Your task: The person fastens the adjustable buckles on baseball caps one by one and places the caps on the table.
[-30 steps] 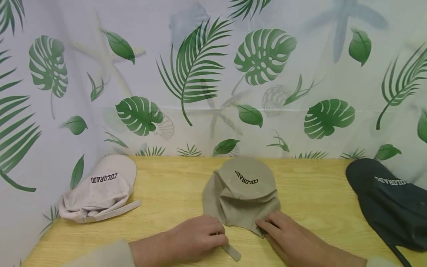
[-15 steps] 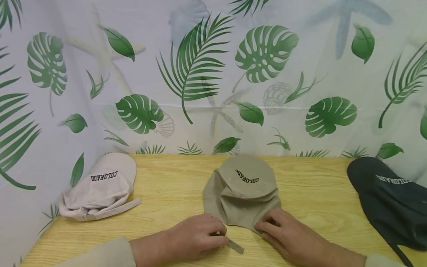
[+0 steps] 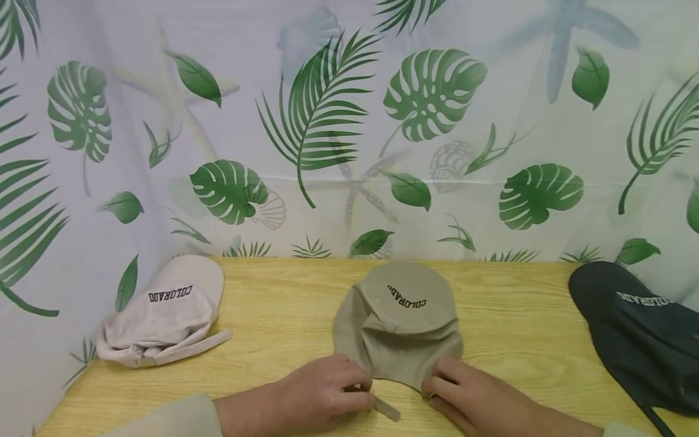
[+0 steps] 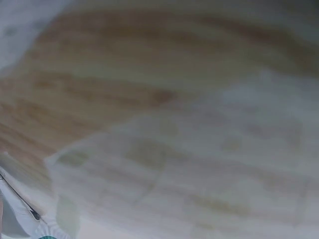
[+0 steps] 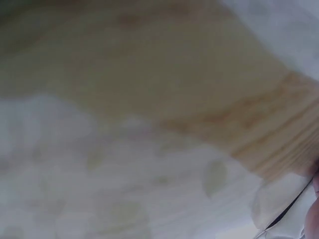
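Observation:
In the head view, an olive-khaki baseball cap (image 3: 409, 297) lies mid-table, its brim toward the wall and dark COLORADO lettering upside down to me. My left hand (image 3: 322, 391) pinches the cap's adjusting strap (image 3: 388, 408) near its lower left edge; the strap's loose end sticks out past thumb and fingertips toward the right. My right hand (image 3: 480, 394) pinches the cap's lower right corner between thumb and fingers, which hide that corner. Both wrist views are blurred, and what the hands hold cannot be made out there.
On the left of the wooden table (image 3: 278, 315) lies a pale beige cap (image 3: 169, 315) with its strap hanging loose. A black cap (image 3: 639, 334) is at the right edge, partly out of frame. A leaf-printed cloth (image 3: 327, 121) closes off the back and left side.
The dark buckle visible by my right fingertips a second ago is now covered by them. The strap end in my left hand has shifted slightly right and up. The other caps stay put.

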Motion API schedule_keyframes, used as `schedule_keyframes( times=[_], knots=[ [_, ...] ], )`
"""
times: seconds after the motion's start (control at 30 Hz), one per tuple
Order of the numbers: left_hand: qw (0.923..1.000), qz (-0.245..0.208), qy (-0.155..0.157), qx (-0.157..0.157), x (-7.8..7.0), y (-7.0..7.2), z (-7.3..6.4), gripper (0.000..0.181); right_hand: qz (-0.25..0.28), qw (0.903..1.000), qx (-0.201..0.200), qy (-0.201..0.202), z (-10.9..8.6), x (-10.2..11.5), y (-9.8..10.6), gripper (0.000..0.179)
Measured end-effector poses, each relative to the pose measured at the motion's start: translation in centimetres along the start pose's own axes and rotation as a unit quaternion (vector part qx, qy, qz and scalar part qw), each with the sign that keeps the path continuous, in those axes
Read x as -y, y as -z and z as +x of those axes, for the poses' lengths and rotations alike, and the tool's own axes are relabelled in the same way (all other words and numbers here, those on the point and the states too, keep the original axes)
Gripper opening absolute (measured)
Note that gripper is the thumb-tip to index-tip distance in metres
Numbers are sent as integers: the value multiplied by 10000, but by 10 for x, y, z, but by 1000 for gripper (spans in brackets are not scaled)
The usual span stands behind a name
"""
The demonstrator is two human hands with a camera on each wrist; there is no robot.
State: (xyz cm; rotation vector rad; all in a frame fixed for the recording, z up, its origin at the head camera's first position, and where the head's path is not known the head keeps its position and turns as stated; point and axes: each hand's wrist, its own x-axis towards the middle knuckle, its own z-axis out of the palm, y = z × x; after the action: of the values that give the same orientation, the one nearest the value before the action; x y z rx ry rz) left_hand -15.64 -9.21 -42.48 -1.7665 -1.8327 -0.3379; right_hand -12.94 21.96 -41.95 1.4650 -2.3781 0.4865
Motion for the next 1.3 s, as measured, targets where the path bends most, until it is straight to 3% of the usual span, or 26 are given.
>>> schedule_keyframes(
  times=[0.27,0.43,0.67,1.03,1.3],
  knots=[
    [9998,180,130,-9,-1,2,0,8,-404,9989,-238,67,0,0,1,23],
    [9988,25,454,183,-4,3,0,10,-627,9980,79,-37,-2,-1,3,31],
    [9988,167,468,28,-3,3,0,10,-685,9968,375,-196,-3,-1,2,47],
    [9985,225,490,-101,-2,1,4,13,-820,9964,-112,-175,-5,1,1,36],
    [9979,282,567,-139,-4,4,5,10,-724,9968,52,-335,0,7,3,31]
  ],
)
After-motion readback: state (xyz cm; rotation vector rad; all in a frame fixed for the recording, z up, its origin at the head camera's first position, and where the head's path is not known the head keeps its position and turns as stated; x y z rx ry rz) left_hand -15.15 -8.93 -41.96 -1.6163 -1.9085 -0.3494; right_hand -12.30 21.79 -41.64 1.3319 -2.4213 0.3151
